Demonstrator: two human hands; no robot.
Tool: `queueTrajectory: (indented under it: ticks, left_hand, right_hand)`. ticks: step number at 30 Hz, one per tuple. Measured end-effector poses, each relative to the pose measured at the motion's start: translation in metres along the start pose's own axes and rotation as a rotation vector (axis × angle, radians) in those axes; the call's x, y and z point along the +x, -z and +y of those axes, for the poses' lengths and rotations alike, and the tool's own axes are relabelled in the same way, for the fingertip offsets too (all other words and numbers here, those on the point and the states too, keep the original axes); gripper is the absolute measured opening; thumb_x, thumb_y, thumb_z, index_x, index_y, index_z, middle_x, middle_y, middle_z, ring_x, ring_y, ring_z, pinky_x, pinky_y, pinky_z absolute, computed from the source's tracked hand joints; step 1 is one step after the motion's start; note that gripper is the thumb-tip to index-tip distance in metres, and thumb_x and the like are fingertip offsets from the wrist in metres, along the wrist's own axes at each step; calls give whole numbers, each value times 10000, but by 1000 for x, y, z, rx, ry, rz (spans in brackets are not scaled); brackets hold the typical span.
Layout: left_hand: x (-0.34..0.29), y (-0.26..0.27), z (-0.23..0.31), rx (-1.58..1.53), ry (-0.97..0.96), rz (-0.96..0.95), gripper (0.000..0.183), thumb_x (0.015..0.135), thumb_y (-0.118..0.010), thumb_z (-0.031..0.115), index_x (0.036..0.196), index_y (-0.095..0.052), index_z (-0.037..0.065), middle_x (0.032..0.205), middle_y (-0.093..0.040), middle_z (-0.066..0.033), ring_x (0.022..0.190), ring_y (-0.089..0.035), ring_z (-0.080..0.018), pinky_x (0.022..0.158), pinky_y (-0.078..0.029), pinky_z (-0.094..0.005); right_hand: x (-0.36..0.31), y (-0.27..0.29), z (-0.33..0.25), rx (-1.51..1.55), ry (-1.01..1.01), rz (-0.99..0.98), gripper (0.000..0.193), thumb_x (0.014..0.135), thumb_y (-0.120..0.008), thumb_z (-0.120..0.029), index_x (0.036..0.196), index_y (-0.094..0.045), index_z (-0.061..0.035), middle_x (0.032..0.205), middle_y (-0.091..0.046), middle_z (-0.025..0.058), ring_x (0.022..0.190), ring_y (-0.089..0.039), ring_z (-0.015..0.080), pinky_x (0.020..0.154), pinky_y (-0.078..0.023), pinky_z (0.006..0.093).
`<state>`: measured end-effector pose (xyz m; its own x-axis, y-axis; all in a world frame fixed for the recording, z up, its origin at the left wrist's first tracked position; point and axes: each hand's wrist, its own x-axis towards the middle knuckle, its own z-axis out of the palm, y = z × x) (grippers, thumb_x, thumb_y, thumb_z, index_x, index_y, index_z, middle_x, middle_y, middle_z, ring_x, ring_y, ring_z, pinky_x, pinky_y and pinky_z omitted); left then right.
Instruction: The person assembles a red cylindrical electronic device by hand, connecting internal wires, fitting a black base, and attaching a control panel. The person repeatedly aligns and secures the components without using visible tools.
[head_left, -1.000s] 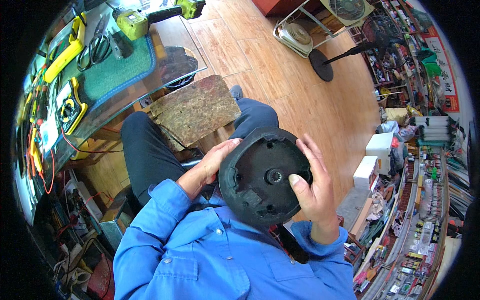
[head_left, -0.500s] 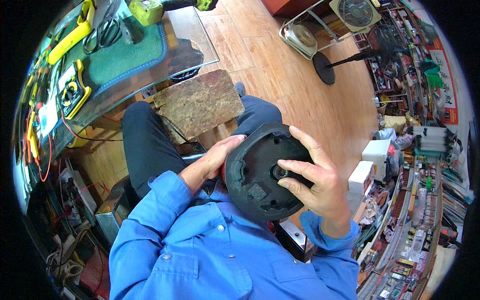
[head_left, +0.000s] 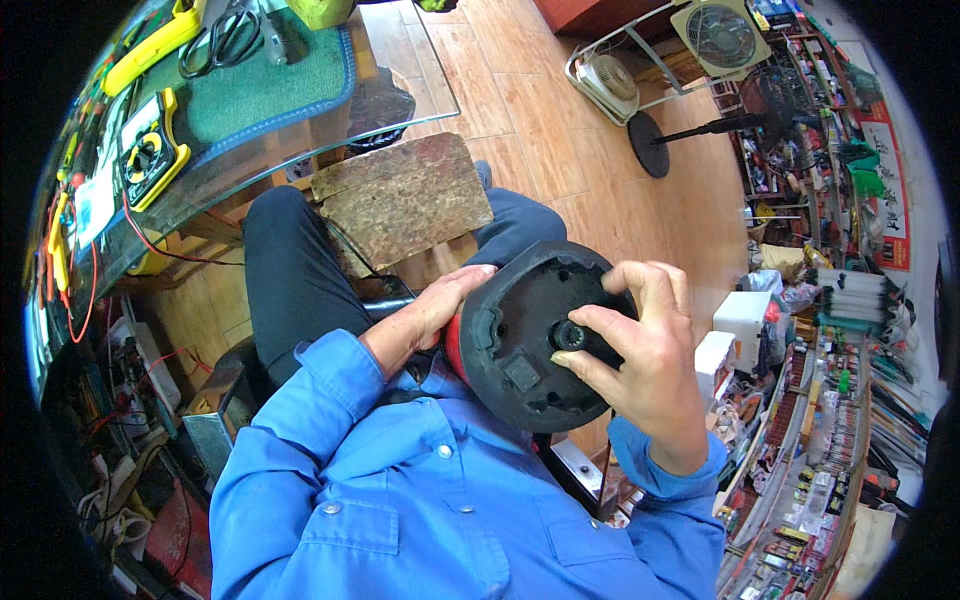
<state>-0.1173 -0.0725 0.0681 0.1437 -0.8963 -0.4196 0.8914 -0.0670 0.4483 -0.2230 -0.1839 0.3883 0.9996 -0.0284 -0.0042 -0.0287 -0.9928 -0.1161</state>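
Note:
A red-sided appliance with a round black underside [head_left: 535, 375], shaped like an electric kettle, rests tilted against my lap and shirt with its underside up. My left hand [head_left: 447, 305] grips its left side; part of the fingers is hidden behind it. In the middle of the underside is a small round black ribbed socket [head_left: 568, 338]. The thumb and index finger of my right hand [head_left: 640, 345] pinch around that piece, while the other fingers curl above the right rim.
A stone-topped stool [head_left: 400, 200] stands before my knees. On the glass-topped table [head_left: 410, 110] at left lie a green mat [head_left: 270, 85] and a yellow multimeter [head_left: 150, 150]. Fans [head_left: 720, 35] stand far right. Crowded shelves [head_left: 810, 460] line the right side.
My right hand has lifted and bent its fingers more, with thumb and index finger around the central socket. The underside is turned slightly. My left hand keeps its grip.

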Motion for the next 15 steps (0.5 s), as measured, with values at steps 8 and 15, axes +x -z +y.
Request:
queueTrajectory:
  ticks: [8,15]
  left_hand:
    - [8,9,-9,-9,-38,-33,520,1202,-591,423,1620,-640,118,1563,-716,-97,1406,-688,-225,1187,-557,-419]
    - [3,4,-3,-8,-30,6,510,1192,-601,413,1599,-656,112,1533,-738,-102,1380,-705,-235,1193,-555,-431]
  right_hand:
    - [9,-4,3,16,46,-140,392,806,-966,-310,1081,-774,-107,907,-752,82,864,-747,321,742,-589,464]
    - [17,-5,-5,-37,34,-211,362,870,-939,-343,1062,-749,-102,895,-749,95,816,-784,335,675,-590,475]
